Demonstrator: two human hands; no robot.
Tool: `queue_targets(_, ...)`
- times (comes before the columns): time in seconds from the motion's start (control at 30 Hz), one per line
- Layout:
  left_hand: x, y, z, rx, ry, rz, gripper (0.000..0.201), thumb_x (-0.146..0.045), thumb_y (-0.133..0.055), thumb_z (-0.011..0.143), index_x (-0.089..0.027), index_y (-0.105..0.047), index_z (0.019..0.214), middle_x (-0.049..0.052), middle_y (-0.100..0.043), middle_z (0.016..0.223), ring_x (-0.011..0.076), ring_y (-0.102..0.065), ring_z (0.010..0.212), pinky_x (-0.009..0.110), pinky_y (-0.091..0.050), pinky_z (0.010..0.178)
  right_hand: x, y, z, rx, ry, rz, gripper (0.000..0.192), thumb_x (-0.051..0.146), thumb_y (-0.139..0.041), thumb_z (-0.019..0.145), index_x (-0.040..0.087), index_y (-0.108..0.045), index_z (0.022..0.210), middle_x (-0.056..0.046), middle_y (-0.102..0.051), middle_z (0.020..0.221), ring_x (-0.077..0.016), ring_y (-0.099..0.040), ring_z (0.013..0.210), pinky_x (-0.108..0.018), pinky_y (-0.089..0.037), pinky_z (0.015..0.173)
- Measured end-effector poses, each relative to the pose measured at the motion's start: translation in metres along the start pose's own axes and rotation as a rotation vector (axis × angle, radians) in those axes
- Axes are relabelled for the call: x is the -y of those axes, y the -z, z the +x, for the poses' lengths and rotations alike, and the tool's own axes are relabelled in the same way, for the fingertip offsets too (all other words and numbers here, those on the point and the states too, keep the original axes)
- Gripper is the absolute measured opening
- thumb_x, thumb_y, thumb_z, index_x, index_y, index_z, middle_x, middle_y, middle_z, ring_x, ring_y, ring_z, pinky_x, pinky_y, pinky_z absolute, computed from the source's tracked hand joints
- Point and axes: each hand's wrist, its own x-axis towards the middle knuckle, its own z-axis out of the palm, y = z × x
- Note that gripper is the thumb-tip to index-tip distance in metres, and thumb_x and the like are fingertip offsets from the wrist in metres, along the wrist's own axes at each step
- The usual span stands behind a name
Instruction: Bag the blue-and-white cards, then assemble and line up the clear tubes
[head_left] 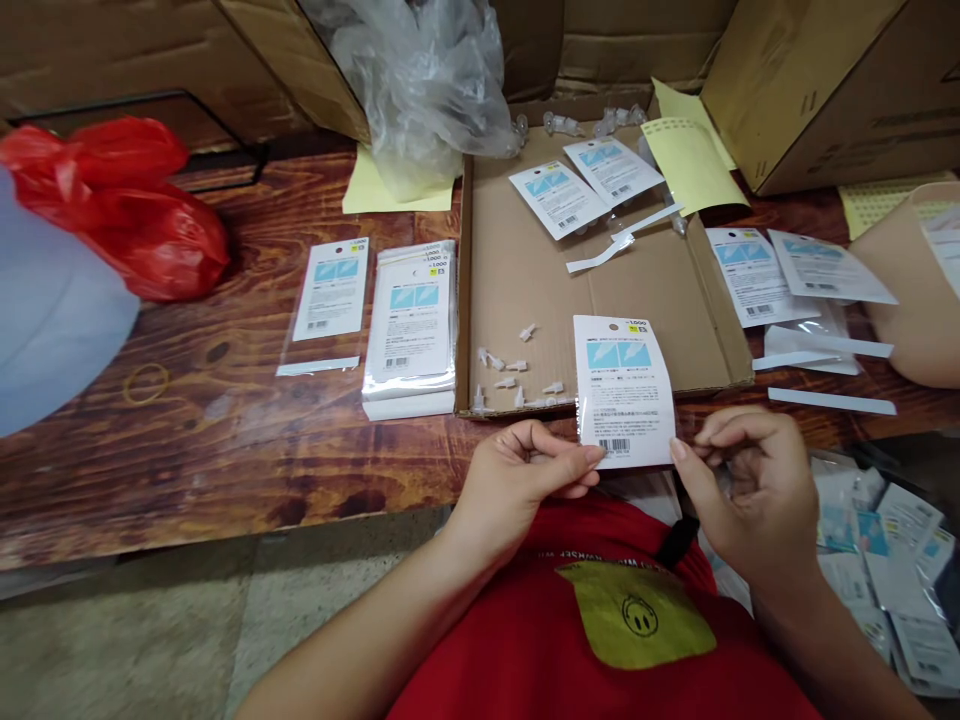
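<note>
A white printed packet with two blue pictures and a barcode is held upright at the table's front edge. My left hand pinches its lower left corner between thumb and fingers. At the lower right edge my right hand presses its thumb to the packet, its other fingers curled. Just beyond lies a shallow cardboard tray, with several small clear nozzle tips near its front left. Two more packets rest at the tray's back. A stack of packets stands left of the tray.
One single packet lies farther left, near a rubber band and a red plastic bag. More packets and white strips are right of the tray. Filled packets sit low at right. Cardboard boxes stand behind.
</note>
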Motion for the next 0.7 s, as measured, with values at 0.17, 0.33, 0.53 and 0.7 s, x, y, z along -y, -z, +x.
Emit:
queue_targets(0.17,0.0,-0.004,-0.002,0.063,0.007,0.042,0.046,-0.029,-0.095,0.06,-0.015,-0.052,0.065,0.001,-0.071,0.064,0.0094,-0.07,0.06,0.013,-0.055,0.054,0.012,0.004,0.012,0.159,0.62,-0.648,0.036,0.022,-0.072,0.086,0.02,-0.059,0.12,-0.012,-0.071,0.117,-0.0271,-0.065,0.105,-0.046,-0.04,0.092)
queue_targets(0.33,-0.035,-0.009,-0.009,0.215,-0.441,0.499,0.053,-0.041,-0.094,0.061,-0.017,-0.063,0.097,0.002,-0.069,0.083,0.0126,-0.064,0.064,0.024,-0.054,0.053,0.018,0.01,0.035,0.187,0.778,-0.634,0.034,0.005,-0.06,0.091,0.011,-0.061,0.124,-0.01,-0.075,0.116,-0.0218,-0.068,0.101,-0.043,-0.035,0.089)
queue_targets(0.53,-0.114,-0.031,0.002,0.467,-0.977,1.307,0.027,-0.039,-0.086,0.074,-0.019,-0.075,0.089,0.005,-0.073,0.092,0.019,-0.065,0.088,0.029,-0.051,0.077,0.035,0.034,0.053,0.349,0.245,0.006,0.024,0.023,-0.061,0.096,0.025,-0.062,0.12,-0.003,-0.073,0.106,-0.0159,-0.068,0.09,-0.029,-0.05,0.077)
queue_targets(0.7,-0.132,-0.05,0.011,0.685,-0.701,1.403,0.017,-0.03,-0.081,0.077,-0.016,-0.075,0.071,0.001,-0.069,0.067,0.0109,-0.058,0.061,0.023,-0.04,0.058,0.047,0.043,0.079,0.673,-0.037,0.235,0.027,0.041,-0.07,0.087,0.024,-0.07,0.107,-0.001,-0.074,0.093,-0.0155,-0.069,0.076,-0.024,-0.053,0.062)
